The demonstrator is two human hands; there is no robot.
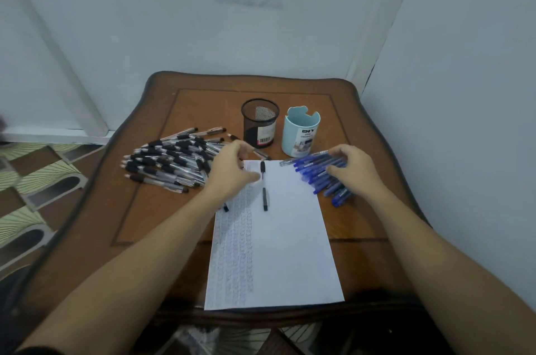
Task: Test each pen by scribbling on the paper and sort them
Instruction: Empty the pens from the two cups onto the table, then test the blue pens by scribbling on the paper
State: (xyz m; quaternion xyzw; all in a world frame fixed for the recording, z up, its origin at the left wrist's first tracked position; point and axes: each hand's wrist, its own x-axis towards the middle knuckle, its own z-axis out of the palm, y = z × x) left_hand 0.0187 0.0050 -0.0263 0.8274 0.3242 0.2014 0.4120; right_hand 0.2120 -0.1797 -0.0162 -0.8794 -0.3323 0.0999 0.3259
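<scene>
Head view: black pen [264,186] lies on the paper [287,238] near its top edge, with black pens [171,160] heaped at 9 o'clock and blue pens [322,177] at 3. Left hand [232,169] has its fingers curled at the black heap's edge, but its hold cannot be told. Right hand [351,169] rests loose, spread fingers on the blue pens, gripping none. Mesh cup [260,122] and blue holder [301,134] stand at 12.
</scene>
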